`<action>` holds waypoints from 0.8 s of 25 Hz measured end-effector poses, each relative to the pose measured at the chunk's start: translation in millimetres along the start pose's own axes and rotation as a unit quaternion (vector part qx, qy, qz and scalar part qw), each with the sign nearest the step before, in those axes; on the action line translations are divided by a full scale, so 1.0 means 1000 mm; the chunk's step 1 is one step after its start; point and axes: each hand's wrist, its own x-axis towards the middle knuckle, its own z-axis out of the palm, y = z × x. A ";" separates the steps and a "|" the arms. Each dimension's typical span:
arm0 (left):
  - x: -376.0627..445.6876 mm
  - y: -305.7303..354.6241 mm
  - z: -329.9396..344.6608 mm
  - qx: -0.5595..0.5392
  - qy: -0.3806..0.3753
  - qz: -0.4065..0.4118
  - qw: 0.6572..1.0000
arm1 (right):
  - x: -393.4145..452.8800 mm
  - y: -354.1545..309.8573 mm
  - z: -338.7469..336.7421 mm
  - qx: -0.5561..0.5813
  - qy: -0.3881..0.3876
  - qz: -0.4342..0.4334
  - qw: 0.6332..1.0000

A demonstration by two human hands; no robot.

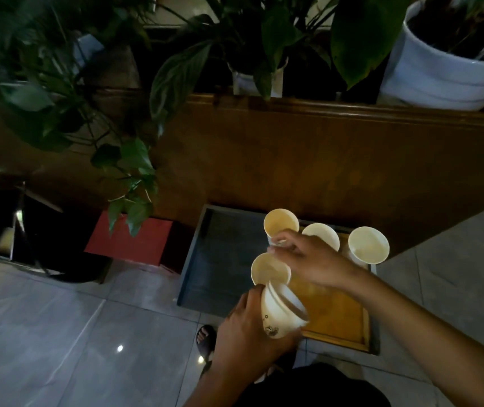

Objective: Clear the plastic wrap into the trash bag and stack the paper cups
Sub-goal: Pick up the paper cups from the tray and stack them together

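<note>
Paper cups: cream-white, several in view over a low tray; no plastic wrap can be made out, and whether the dark bin (29, 230) at far left holds a trash bag cannot be told.
Left hand (249, 327): wrapped around a nested stack of cups (282, 309), tilted so the rims point toward the tray.
Right hand (314, 259): fingers closed on the side of one single cup (281, 227), held just above the tray.
Loose cups: one open cup (270, 270) sits between the two hands, touching the stack; two more stand upright at the tray's far right, one (321, 236) partly hidden behind the right hand, the other (368, 245) beside it.
Step in hand: stacking, it appears; the wrap part looks either done or out of view.
Next move: likely bring the single cup's base over the stack's open mouth, line it up and push it in, then gather the rest.
Surface: a wooden tray (337, 321) resting on a dark, shallow, grey-rimmed worktop (220, 259) low to the ground.
Room: dim; glossy pale floor tiles (73, 333), a brown wooden ledge (323, 148) behind, leafy plants above, a white pot (440, 74) at upper right, a red box (135, 239) to the left.
Person: a sandalled foot (206, 337) shows below the left hand.
</note>
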 end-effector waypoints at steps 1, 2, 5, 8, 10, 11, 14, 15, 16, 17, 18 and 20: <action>-0.001 -0.003 -0.002 -0.004 0.005 -0.004 1.000 | 0.013 0.001 -0.005 -0.041 0.021 -0.005 0.999; -0.002 -0.005 -0.004 -0.005 0.009 -0.007 1.000 | 0.027 0.002 -0.009 -0.089 0.040 -0.011 0.995; -0.004 -0.008 -0.011 -0.003 0.032 -0.016 0.999 | 0.065 0.008 -0.010 -0.227 0.078 -0.040 0.970; -0.007 -0.011 -0.013 -0.006 0.039 -0.030 0.999 | 0.095 0.016 0.001 -0.325 0.080 -0.029 0.942; -0.008 -0.013 -0.015 -0.005 0.049 -0.039 0.998 | 0.108 0.025 0.007 -0.363 0.070 -0.002 0.929; -0.008 -0.014 -0.016 -0.003 0.055 -0.045 0.997 | 0.113 0.029 0.009 -0.373 0.062 0.008 0.926; -0.009 -0.015 -0.018 -0.012 0.058 -0.062 0.996 | 0.121 0.039 0.009 -0.360 0.039 0.027 0.932; -0.009 -0.015 -0.019 -0.015 0.056 -0.068 0.996 | 0.123 0.041 0.009 -0.349 0.037 0.030 0.936; -0.008 -0.015 -0.019 -0.017 0.057 -0.073 0.996 | 0.124 0.042 0.009 -0.340 0.038 0.029 0.939; -0.008 -0.015 -0.020 -0.019 0.057 -0.076 0.995 | 0.124 0.043 0.010 -0.332 0.037 0.026 0.942; -0.006 -0.016 -0.020 -0.021 0.057 -0.078 0.995 | 0.124 0.043 0.011 -0.324 0.035 0.023 0.945; -0.003 -0.017 -0.022 -0.024 0.056 -0.078 0.995 | 0.124 0.040 0.009 -0.309 0.039 0.011 0.950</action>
